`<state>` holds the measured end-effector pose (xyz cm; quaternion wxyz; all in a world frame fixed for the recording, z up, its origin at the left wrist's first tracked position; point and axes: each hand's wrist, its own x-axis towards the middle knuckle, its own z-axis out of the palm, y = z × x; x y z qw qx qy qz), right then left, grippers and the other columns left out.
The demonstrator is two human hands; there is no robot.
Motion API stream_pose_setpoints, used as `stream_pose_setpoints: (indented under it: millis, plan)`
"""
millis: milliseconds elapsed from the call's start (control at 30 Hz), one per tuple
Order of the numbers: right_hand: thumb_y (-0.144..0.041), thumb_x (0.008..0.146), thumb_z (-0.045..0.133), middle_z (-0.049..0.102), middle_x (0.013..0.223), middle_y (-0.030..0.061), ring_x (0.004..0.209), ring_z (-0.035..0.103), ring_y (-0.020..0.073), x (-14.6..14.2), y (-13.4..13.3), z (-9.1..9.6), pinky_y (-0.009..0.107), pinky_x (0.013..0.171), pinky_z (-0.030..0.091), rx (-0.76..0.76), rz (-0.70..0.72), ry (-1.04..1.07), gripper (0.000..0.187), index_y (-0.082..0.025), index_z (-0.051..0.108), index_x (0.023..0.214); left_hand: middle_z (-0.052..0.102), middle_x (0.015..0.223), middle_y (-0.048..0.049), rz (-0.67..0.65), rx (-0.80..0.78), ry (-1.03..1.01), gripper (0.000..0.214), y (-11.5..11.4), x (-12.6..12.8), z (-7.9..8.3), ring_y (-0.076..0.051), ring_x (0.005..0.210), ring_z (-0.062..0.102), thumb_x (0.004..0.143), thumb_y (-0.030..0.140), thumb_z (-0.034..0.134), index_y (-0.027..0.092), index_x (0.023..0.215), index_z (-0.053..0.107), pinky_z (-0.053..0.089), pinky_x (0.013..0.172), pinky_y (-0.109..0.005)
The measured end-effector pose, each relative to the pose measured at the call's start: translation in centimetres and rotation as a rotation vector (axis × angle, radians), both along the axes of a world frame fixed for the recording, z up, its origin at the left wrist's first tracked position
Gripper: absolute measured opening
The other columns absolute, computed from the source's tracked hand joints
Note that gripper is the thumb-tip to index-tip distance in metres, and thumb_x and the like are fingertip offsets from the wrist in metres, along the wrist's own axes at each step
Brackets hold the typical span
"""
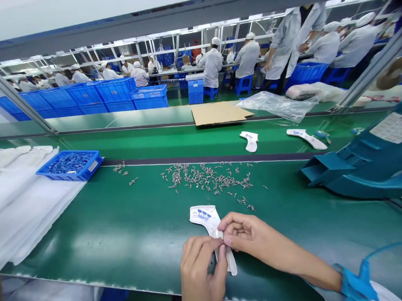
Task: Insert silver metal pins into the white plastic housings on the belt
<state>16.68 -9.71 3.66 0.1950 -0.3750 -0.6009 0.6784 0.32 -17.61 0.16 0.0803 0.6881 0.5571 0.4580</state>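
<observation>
Over a white curved plastic piece point(205, 215) on the green table, the fingertips of both my hands meet. My left hand point(203, 270) pinches a tiny metal part point(222, 242) between thumb and forefinger. From the right, my right hand point(245, 232) has its thumb and forefinger closed at the same part; its exact shape is too small to make out. The plastic piece carries blue bits near its upper end, and its middle is partly hidden by my fingers. Beyond the hands lies a scattered heap of small metal parts point(206, 177).
A blue tray point(97, 162) of small blue parts stands left, beside white sheets point(37, 210). On the right lies a large teal plastic housing point(368, 163). More white curved pieces point(250, 141) rest on the green belt point(153, 142). Cardboard point(219, 113) lies behind it. Co-workers sit farther back.
</observation>
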Motion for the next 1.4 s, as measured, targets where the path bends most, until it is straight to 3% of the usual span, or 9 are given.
stream_pose_setpoints:
  millis: [167, 267, 433, 700, 867, 1067, 1167, 1333, 1400]
  plan:
    - [-0.051, 0.087, 0.066, 0.066, 0.083, 0.0006, 0.078, 0.059, 0.0161, -0.6, -0.1, -0.7, 0.028, 0.075, 0.046, -0.041, -0.011, 0.015, 0.032, -0.019, 0.066, 0.087, 0.068, 0.083, -0.0002, 0.088, 0.069, 0.048, 0.017, -0.5, -0.2, -0.6, -0.014, 0.078, 0.063, 0.089, 0.007, 0.059, 0.021, 0.098, 0.063, 0.049, 0.075, -0.028]
    - [-0.048, 0.095, 0.055, 0.066, 0.084, 0.001, 0.078, 0.058, 0.0171, -0.2, 0.2, 0.0, 0.028, 0.07, 0.044, 0.159, 0.073, -0.188, 0.03, -0.021, 0.065, 0.089, 0.07, 0.098, -0.0032, 0.082, -0.028, 0.139, 0.022, -0.9, -0.5, -1.1, -0.018, 0.092, 0.064, 0.091, 0.013, 0.06, 0.023, 0.111, 0.063, 0.05, 0.083, -0.032]
    - [-0.036, 0.099, 0.047, 0.066, 0.093, 0.0034, 0.09, 0.058, 0.0221, 0.2, 1.1, 1.0, 0.032, 0.077, 0.042, 0.5, 0.288, -0.492, 0.022, -0.024, 0.063, 0.091, 0.06, 0.136, -0.0087, 0.027, -0.236, 0.329, 0.052, -1.2, -1.2, -1.7, -0.029, 0.128, 0.053, 0.088, 0.032, 0.067, 0.022, 0.136, 0.051, 0.049, 0.099, -0.045]
    - [-0.022, 0.098, 0.048, 0.063, 0.08, 0.0035, 0.071, 0.055, 0.0191, -1.9, 2.0, 1.4, 0.029, 0.061, 0.033, 0.741, 0.433, -0.615, 0.021, -0.021, 0.053, 0.078, 0.062, 0.136, -0.0093, -0.01, -0.279, 0.323, 0.053, -1.1, -1.1, -1.6, -0.03, 0.128, 0.054, 0.088, 0.031, 0.066, 0.021, 0.138, 0.052, 0.049, 0.1, -0.045]
    - [-0.019, 0.095, 0.05, 0.062, 0.078, 0.0029, 0.066, 0.054, 0.018, -2.3, 1.9, 1.7, 0.027, 0.054, 0.026, 0.688, 0.431, -0.716, 0.017, -0.022, 0.051, 0.079, 0.061, 0.138, -0.0074, -0.021, -0.301, 0.299, 0.052, -1.1, -1.1, -1.4, -0.029, 0.13, 0.053, 0.089, 0.03, 0.065, 0.021, 0.138, 0.05, 0.049, 0.1, -0.047]
    - [-0.027, 0.091, 0.058, 0.064, 0.08, 0.0022, 0.075, 0.058, 0.0223, -1.5, 2.2, 0.9, 0.028, 0.057, 0.031, 0.537, 0.322, -0.778, 0.008, -0.025, 0.051, 0.087, 0.063, 0.136, -0.0069, 0.0, -0.308, 0.299, 0.053, -1.0, -0.9, -1.4, -0.031, 0.127, 0.054, 0.086, 0.03, 0.07, 0.02, 0.135, 0.054, 0.049, 0.098, -0.047]
    - [-0.035, 0.091, 0.059, 0.067, 0.077, 0.0004, 0.077, 0.062, 0.022, -0.6, 2.5, 0.4, 0.03, 0.064, 0.039, 0.438, 0.273, -0.683, 0.012, -0.025, 0.052, 0.091, 0.064, 0.134, -0.0073, 0.023, -0.293, 0.287, 0.054, -1.0, -0.9, -1.5, -0.031, 0.126, 0.055, 0.085, 0.031, 0.071, 0.021, 0.135, 0.055, 0.05, 0.097, -0.046]
    - [-0.046, 0.095, 0.052, 0.069, 0.079, -0.0012, 0.064, 0.068, 0.0163, 0.1, 1.6, -0.8, 0.029, 0.062, 0.052, 0.081, 0.098, -0.443, 0.023, -0.024, 0.046, 0.097, 0.063, 0.135, -0.0079, 0.019, -0.3, 0.288, 0.054, -1.0, -0.8, -1.7, -0.031, 0.127, 0.054, 0.085, 0.032, 0.071, 0.021, 0.136, 0.054, 0.049, 0.099, -0.047]
    - [-0.048, 0.091, 0.057, 0.066, 0.08, -0.0022, 0.062, 0.067, 0.0153, -0.1, 0.9, -1.3, 0.028, 0.061, 0.053, 0.058, 0.028, -0.411, 0.028, -0.025, 0.043, 0.097, 0.062, 0.136, -0.0076, 0.012, -0.303, 0.295, 0.053, -1.0, -0.9, -1.8, -0.03, 0.127, 0.054, 0.087, 0.032, 0.069, 0.021, 0.136, 0.053, 0.049, 0.099, -0.046]
